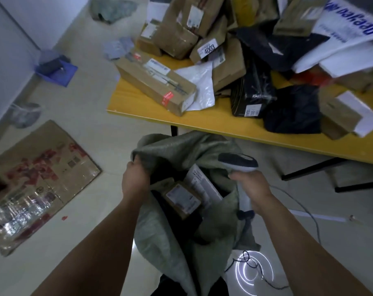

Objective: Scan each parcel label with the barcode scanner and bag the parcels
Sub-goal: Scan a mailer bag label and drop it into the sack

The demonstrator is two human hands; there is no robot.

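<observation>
We find the bench (202, 122) piled with parcels (157, 82) from left edge to right. The sack (181, 144) gapes below the near edge, with a box (182, 199) and a white parcel (199, 182) inside. Our left hand (135, 178) clamps the sack's rim, fingers curled. Our right hand (253, 189) wraps its fingers round the scanner (238, 161).

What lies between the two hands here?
In the head view, the open green sack lies between the left hand and right hand, with a brown box and white parcel inside.
</observation>
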